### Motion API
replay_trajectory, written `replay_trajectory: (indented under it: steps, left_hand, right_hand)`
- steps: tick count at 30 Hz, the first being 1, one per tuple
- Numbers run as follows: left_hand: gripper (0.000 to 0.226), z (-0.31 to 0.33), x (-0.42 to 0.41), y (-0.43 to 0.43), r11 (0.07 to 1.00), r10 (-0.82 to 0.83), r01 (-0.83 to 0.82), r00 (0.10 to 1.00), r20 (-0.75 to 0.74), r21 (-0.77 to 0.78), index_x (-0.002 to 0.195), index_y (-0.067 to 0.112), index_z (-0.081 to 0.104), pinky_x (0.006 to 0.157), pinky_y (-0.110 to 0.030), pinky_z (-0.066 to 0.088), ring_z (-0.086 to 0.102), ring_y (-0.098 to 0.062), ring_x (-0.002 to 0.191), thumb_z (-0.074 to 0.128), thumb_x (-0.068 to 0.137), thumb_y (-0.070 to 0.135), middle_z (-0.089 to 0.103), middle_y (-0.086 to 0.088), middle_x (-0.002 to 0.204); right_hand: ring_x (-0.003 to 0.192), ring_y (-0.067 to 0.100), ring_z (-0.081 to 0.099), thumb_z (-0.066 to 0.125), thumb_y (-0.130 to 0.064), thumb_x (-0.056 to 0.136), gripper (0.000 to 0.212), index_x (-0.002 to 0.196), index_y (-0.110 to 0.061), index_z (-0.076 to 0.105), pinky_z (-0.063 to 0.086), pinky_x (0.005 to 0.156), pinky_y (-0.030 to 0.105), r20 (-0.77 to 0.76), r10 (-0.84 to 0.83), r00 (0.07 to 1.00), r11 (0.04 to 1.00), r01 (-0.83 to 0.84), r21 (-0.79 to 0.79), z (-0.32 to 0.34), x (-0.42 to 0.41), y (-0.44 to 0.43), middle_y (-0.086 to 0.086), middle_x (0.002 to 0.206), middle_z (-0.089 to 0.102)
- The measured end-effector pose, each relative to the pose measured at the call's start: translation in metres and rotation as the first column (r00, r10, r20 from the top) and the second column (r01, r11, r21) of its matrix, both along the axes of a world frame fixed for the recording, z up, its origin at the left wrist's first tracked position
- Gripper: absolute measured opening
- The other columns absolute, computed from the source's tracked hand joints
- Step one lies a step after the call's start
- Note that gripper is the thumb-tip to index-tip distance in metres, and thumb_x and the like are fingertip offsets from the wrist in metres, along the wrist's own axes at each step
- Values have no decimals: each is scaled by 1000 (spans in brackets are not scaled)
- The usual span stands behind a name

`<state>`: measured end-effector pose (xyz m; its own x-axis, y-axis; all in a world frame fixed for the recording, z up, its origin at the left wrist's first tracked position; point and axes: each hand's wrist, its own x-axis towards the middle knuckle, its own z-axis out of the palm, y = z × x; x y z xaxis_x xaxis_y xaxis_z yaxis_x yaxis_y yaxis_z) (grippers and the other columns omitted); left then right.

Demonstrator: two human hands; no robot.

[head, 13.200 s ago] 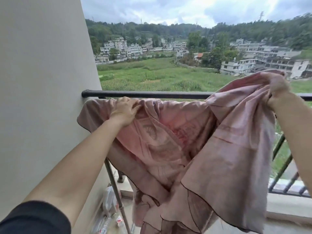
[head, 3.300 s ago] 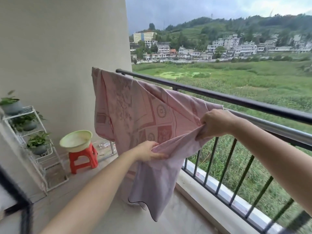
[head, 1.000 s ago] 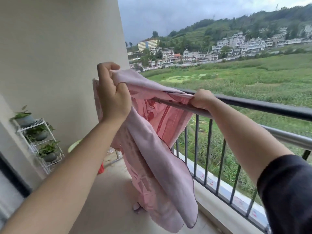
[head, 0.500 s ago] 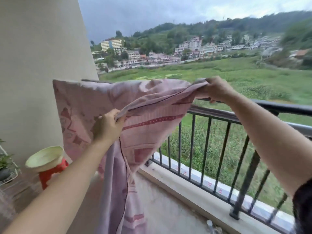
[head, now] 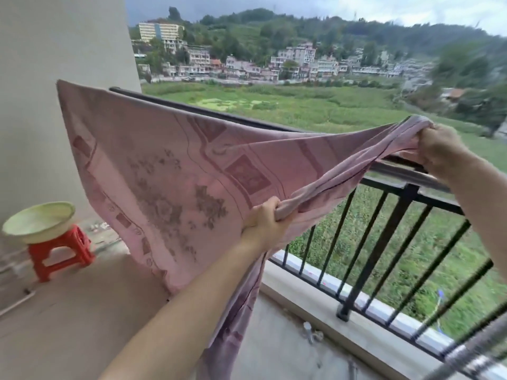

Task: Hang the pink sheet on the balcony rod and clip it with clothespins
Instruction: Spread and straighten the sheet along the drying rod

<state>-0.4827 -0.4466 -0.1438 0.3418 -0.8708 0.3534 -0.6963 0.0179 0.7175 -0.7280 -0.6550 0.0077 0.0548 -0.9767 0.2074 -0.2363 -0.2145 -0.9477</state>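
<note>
**Head view, balcony.** The pink sheet (head: 170, 171) is spread in the air on the near side of the railing (head: 397, 242). Its printed face, a floral motif framed by banded borders and squares, is turned toward the camera. The far-left corner stands high beside the pale wall (head: 55, 50). From there the upper edge runs rightward, sagging a little, to the right hand (head: 439, 152).

**Hands.** The right hand, at the right of the scene, has its fingers curled round a gathered bunch of the sheet's upper edge and holds it just above the balcony rod (head: 403, 174). The left hand (head: 263, 220), lower and nearer, clenches a twisted fold of the sheet in a fist. Below this hand a loose length of cloth hangs toward the floor (head: 68, 311).

**Rod and rail.** The balcony rod shows as a grey bar just under the right hand, beside the black top rail (head: 247, 121) on its near side. Farther left the rod is hidden behind the cloth, so it cannot be told whether the far-left part of the sheet lies over it.

**Surroundings.** A red stool (head: 60, 250) stands on the floor at the left, near the wall, and carries a pale green basin (head: 38, 220) tilted on its seat. A concrete ledge (head: 356, 322) runs along the foot of the railing. A blurred metal bar (head: 466, 352) crosses the near-right corner. Beyond the railing lie a green field (head: 329, 105), a row of buildings (head: 296, 61) and a wooded hill (head: 356, 31).
</note>
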Motion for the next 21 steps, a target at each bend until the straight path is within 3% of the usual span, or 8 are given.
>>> replay_trajectory:
  steps: [2, 4, 5, 8, 12, 14, 17, 21]
  left_hand:
    - [40, -1, -16, 2, 999, -17, 14, 998, 65, 36, 67, 27, 38, 48, -26, 29, 47, -8, 55, 50, 93, 55, 50, 9, 63]
    - [41, -2, -26, 5, 997, -40, 33, 995, 96, 74, 67, 27, 38, 51, -28, 30, 49, -10, 57, 47, 94, 56, 51, 9, 63]
    - [40, -5, -30, 6, 995, -47, 37, 993, 109, 92, 67, 26, 39, 52, -29, 31, 50, -12, 58, 46, 95, 55, 52, 9, 64]
    - [36, -6, -44, 7, 993, -28, 14, 992, 123, 117, 69, 27, 39, 54, -30, 32, 51, -15, 61, 46, 96, 49, 52, 9, 64]
    - [39, -2, -61, 0, 995, 38, -47, 994, 99, 91, 77, 24, 44, 55, -32, 39, 55, -18, 66, 59, 82, 60, 57, 7, 69]
    - [47, 1, -70, -4, 991, 51, -66, 990, 128, 120, 79, 23, 45, 56, -32, 39, 55, -18, 68, 64, 71, 65, 58, 7, 72]
    - [42, -2, -79, -8, 971, 145, -179, 969, 201, 161, 72, 27, 37, 56, -34, 44, 54, -24, 69, 70, 78, 51, 53, 5, 69]
    - [27, 13, -57, 1, 880, 468, -473, 848, 248, -43, 73, 22, 50, 50, -28, 34, 60, -30, 66, 63, 89, 39, 57, 1, 65]
  right_hand:
    - [83, 28, 69, 49, -21, 102, 23, 94, -6, 65, 63, 74, 42, -134, 41, 990, 996, -51, -71, -1, 2, 0, 15, 94, 69]
    - [81, 30, 64, 55, -27, 99, 22, 96, -6, 60, 56, 68, 39, -526, -123, 842, 971, -8, -239, 0, -5, -2, 13, 88, 65]
    - [79, 29, 61, 55, -28, 99, 22, 97, -7, 57, 50, 65, 34, -619, -178, 764, 957, -12, -291, 0, -10, -3, 12, 86, 62]
    - [73, 28, 61, 54, -34, 100, 24, 100, -10, 55, 49, 58, 33, -747, -158, 645, 938, -140, -318, -6, -29, -10, 14, 85, 63]
    - [61, 24, 56, 56, -29, 100, 14, 97, -16, 60, 44, 52, 29, -849, -315, 425, 831, -309, -463, -11, -63, -19, 12, 73, 60]
    - [53, 21, 54, 62, -25, 97, 15, 94, -11, 62, 43, 49, 28, -819, -381, 429, 780, -326, -534, -4, -79, -26, 10, 62, 57]
    - [50, 19, 49, 66, -27, 92, 24, 88, -4, 63, 41, 48, 29, -779, -432, 454, 738, -319, -595, 3, -94, -37, 5, 54, 45]
    - [74, 32, 55, 48, -20, 100, 28, 84, -2, 63, 49, 67, 40, -721, -295, 627, 864, -147, -481, -4, -79, -61, 18, 76, 57]
